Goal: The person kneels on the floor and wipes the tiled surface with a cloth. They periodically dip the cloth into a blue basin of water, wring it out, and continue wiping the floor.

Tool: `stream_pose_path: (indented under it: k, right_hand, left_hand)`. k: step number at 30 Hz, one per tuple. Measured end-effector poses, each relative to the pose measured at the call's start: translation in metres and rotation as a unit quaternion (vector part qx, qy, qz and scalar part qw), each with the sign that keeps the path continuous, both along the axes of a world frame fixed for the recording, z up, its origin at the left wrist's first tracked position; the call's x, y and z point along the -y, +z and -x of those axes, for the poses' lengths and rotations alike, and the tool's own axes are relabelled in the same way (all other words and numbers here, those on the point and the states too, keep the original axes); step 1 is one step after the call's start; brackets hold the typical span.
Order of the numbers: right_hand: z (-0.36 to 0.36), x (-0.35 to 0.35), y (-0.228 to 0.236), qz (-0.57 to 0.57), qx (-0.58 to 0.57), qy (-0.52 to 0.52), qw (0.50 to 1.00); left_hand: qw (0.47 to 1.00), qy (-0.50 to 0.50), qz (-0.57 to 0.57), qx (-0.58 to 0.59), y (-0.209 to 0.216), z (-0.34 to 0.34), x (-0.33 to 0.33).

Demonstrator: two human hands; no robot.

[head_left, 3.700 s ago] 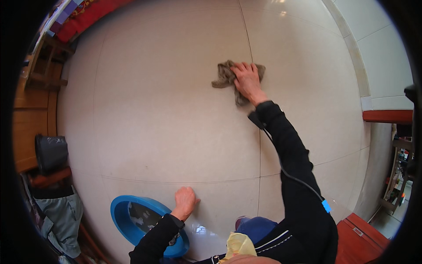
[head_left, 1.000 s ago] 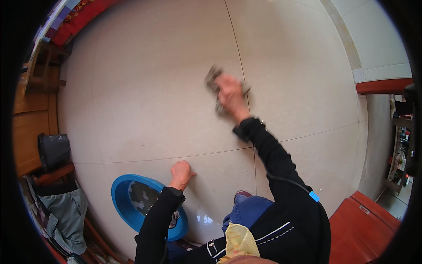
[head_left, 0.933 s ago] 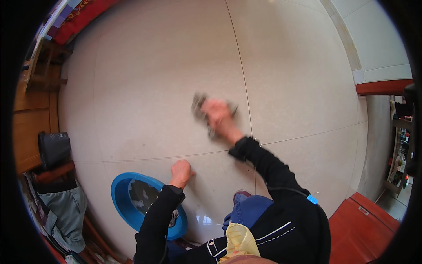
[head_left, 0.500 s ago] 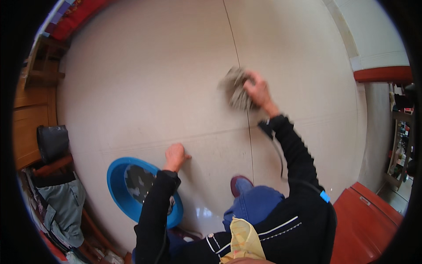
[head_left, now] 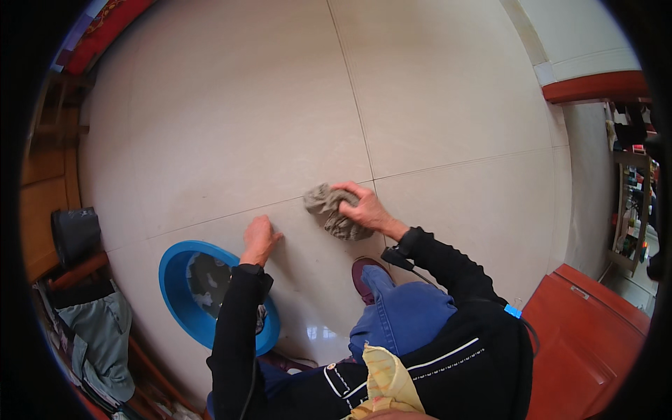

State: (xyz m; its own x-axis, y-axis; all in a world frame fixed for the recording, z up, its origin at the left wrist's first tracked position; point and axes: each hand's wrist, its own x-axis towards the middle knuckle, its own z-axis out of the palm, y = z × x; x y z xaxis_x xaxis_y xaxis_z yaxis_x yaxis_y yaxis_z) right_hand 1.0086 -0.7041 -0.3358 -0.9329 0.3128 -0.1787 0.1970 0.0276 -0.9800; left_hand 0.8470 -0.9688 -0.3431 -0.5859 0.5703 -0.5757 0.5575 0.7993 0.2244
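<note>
A crumpled grey-brown cloth (head_left: 343, 222) lies on the pale tiled floor, close to where the tile seams cross. My right hand (head_left: 364, 208) grips it from the right, with thumb and fingers pressed into its folds. To the left, my left hand (head_left: 260, 239) is curled closed with its thumb out to the side and nothing visible in it. It is beside the rim of a blue basin (head_left: 183, 301); whether it touches the floor cannot be made out. Murky water (head_left: 208, 283) fills the basin's bottom, partly hidden by my left forearm.
A red wooden chest or box (head_left: 584, 329) stands at the lower right. Along the left are a wooden cabinet (head_left: 43, 217), a dark bin-like container (head_left: 75, 234) and grey clothing (head_left: 101, 339) hanging over furniture. My shoe (head_left: 364, 278) rests on the floor below the cloth.
My right hand has drawn the cloth nearer to me and a little left. My left hand stays closed beside the basin. The whole view has shifted slightly.
</note>
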Motion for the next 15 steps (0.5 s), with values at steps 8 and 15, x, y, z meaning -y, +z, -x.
stream_pose_path:
  k: [8,15]
  right_hand:
    - [-0.081,-0.139,0.001,-0.071,0.259,-0.232,0.935]
    - [-0.106,-0.09,-0.027,-0.505,0.104,-0.181,0.837]
  left_hand:
    - [0.991,0.02,-0.129,0.012,0.038,-0.017,0.001]
    - [0.974,-0.035,-0.204,-0.091,0.094,-0.033,0.009]
